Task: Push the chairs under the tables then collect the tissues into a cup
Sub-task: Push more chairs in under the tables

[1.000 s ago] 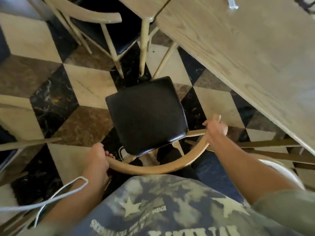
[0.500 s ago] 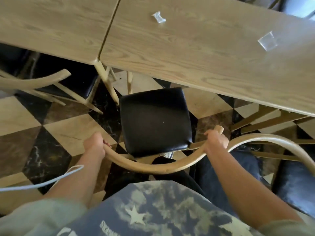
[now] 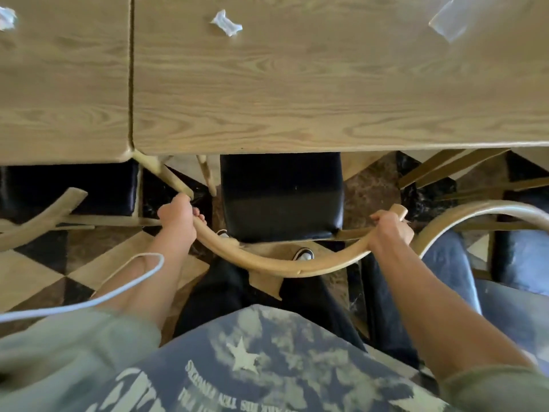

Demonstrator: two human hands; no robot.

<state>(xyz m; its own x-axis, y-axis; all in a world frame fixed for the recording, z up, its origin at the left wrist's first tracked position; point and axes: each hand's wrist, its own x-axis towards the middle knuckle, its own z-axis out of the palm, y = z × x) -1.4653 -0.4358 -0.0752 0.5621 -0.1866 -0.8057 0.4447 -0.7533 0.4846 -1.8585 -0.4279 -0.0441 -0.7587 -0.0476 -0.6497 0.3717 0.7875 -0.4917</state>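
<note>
From the head camera, the chair (image 3: pixel 282 200) stood with the front part of its black seat tucked beneath the near edge of the right-hand table (image 3: pixel 326 93), while the rear part of the seat and the curved wooden backrest (image 3: pixel 276 267) remained outside it. The left hand (image 3: pixel 177 215) was curled around the left end of that backrest, fingers wrapped over the rail, and the right hand (image 3: pixel 390 228) was closed around the right end in the same way. A table leg (image 3: pixel 166 175) slanted down just left of the seat, close to the left hand, with a thinner wooden leg (image 3: pixel 207 175) beside it. To the left, a second chair (image 3: pixel 68 188) sat with its dark seat partly under the left-hand table (image 3: pixel 62 84), its backrest sticking out. To the right, the bent back of a third chair (image 3: pixel 481 214) touched or nearly touched the held backrest near the right hand. A crumpled tissue (image 3: pixel 226 23) lay on the right-hand table, well beyond the chair; another tissue (image 3: pixel 6 18) lay at the far left edge of the other table. A clear, blurred plastic piece (image 3: pixel 448 20) rested towards the right; whether it was a cup, I could not tell, and nothing could be made out inside it. A white cord (image 3: pixel 118 285) looped across the left forearm above the checkered floor (image 3: pixel 32 281).
</note>
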